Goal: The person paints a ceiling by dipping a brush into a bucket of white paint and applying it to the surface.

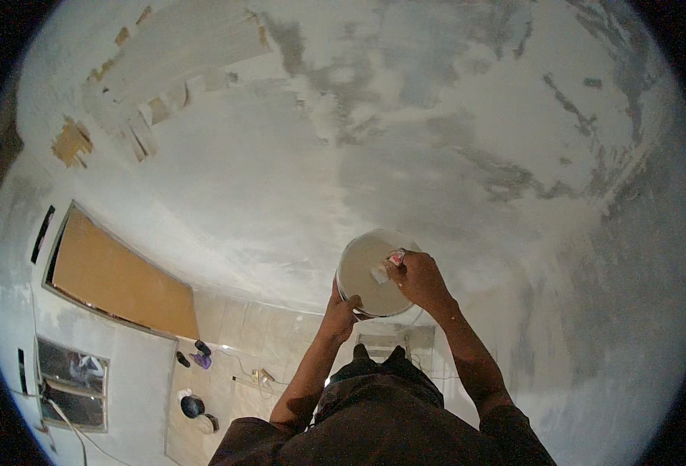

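My left hand (340, 317) grips the near left edge of a white bucket (340, 273), its thumb over the rim. Inside the bucket is a pale, beige-white mix (368, 291). My right hand (419, 278) is closed over the bucket's right side, pinching a small red-and-white object (395, 257). A whitish flat piece (379, 273) shows just below those fingers; whether it belongs to the held object I cannot tell. My feet stand on a light-coloured platform (420, 340) beneath the bucket.
A patchy grey-white plastered wall (265, 186) rises in front. To the left are a tan door (118, 268) and a window (72, 384). On the tiled floor (234, 334) lie dark shoes (202, 348), a black bucket (192, 406) and a cable.
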`<state>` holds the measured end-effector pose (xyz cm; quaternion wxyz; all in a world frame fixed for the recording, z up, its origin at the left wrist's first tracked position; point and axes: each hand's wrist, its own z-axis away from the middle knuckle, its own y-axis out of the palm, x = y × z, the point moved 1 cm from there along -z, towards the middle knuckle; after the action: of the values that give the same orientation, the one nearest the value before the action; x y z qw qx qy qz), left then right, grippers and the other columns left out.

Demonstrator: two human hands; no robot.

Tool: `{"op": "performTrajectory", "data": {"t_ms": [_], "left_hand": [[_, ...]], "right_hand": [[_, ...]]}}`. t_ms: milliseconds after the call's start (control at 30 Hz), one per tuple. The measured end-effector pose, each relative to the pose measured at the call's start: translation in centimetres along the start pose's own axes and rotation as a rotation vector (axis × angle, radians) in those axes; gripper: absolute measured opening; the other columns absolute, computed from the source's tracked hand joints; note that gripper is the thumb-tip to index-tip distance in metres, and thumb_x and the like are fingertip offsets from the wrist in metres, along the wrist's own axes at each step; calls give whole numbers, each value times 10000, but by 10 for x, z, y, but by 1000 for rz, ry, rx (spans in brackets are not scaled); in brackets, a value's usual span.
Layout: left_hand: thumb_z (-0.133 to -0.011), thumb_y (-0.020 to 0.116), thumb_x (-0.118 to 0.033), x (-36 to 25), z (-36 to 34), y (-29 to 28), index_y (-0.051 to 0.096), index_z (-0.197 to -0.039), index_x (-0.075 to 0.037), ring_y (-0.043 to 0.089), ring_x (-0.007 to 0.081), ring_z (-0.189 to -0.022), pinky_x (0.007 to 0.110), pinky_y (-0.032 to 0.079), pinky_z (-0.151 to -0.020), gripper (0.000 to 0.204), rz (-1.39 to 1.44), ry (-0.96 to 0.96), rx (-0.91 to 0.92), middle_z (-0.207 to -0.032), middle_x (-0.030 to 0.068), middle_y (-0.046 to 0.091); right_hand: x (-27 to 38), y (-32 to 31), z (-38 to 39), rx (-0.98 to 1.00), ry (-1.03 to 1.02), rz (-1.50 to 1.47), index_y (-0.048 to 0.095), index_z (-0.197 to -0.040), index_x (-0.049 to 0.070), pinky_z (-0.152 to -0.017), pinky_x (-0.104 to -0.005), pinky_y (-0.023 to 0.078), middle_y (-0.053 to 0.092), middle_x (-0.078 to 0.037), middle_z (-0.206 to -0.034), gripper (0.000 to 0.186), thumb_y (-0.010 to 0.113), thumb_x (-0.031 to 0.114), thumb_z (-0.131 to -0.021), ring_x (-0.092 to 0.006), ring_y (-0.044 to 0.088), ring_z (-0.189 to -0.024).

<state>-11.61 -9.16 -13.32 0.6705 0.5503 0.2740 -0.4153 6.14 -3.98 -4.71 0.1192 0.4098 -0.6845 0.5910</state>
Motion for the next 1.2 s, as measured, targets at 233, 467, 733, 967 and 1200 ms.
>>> {"op": "performTrajectory", "data": {"t_ms": [233,467,733,967,1200], "left_hand": [[-742,476,-76,-22,-1,-33,307,-1416,-95,526,255,-1057,395,533,-769,695,-345,155,-55,-1199,128,518],[-696,459,-103,-64,4,-47,440,-1238,52,582,372,-996,401,459,-871,564,-661,238,-234,-1031,263,605],[-672,468,-121,-109,9,-40,533,-1112,65,614,359,-899,419,481,-800,482,-740,277,-267,-950,280,618],[-658,470,-133,-137,10,-35,554,-1103,66,621,318,-845,387,490,-774,495,-726,384,-224,-872,234,631],[-661,466,-137,-148,2,-33,582,-1053,72,592,292,-765,391,483,-736,459,-823,422,-210,-812,202,623]], "right_hand": [[9,-9,-14,-197,-134,34,660,-868,17,-533,-340,477,641,-134,-660,212,616,224,-891,-233,596,-513],[14,-12,-26,-213,-138,-154,657,-884,13,-540,-303,490,673,-102,-681,232,616,240,-911,-196,626,-528],[15,-27,-41,-270,-174,-313,634,-917,-27,-550,-258,459,631,-48,-679,195,576,158,-946,-116,592,-603],[28,-39,-48,-279,-118,-563,613,-937,-35,-650,-286,498,664,-104,-734,215,549,170,-955,-149,635,-676],[31,-49,-49,-328,-131,-440,622,-935,-16,-570,-276,478,652,-74,-712,218,551,189,-957,-137,604,-602]]}}
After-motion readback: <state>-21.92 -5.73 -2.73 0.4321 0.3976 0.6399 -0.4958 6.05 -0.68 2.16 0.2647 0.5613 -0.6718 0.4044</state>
